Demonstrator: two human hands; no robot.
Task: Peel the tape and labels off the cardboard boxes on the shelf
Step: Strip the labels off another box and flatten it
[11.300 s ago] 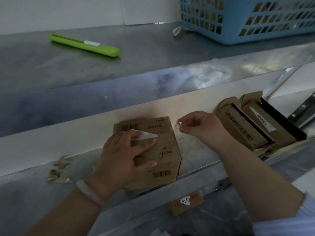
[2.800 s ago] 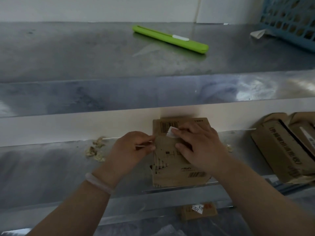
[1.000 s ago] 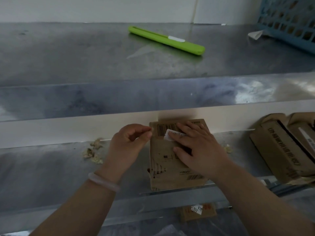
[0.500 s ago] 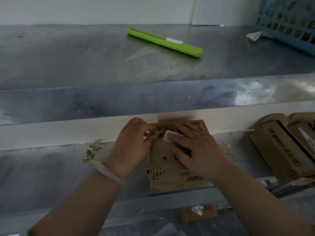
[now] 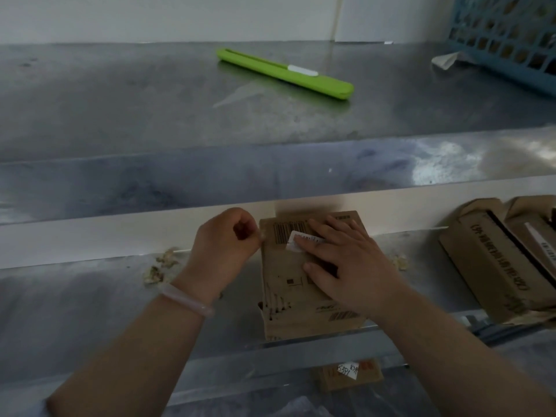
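Pressing cardboard box (image 5: 288, 287) and white label (image 5: 296, 243), flat right hand (image 5: 352, 266); curled left hand (image 5: 224, 245) at box edge, grip unclear.

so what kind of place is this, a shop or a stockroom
Likely a stockroom or packing area: bare steel shelves, printed cardboard boxes with barcodes, a blue plastic basket and a green cutter lying out.
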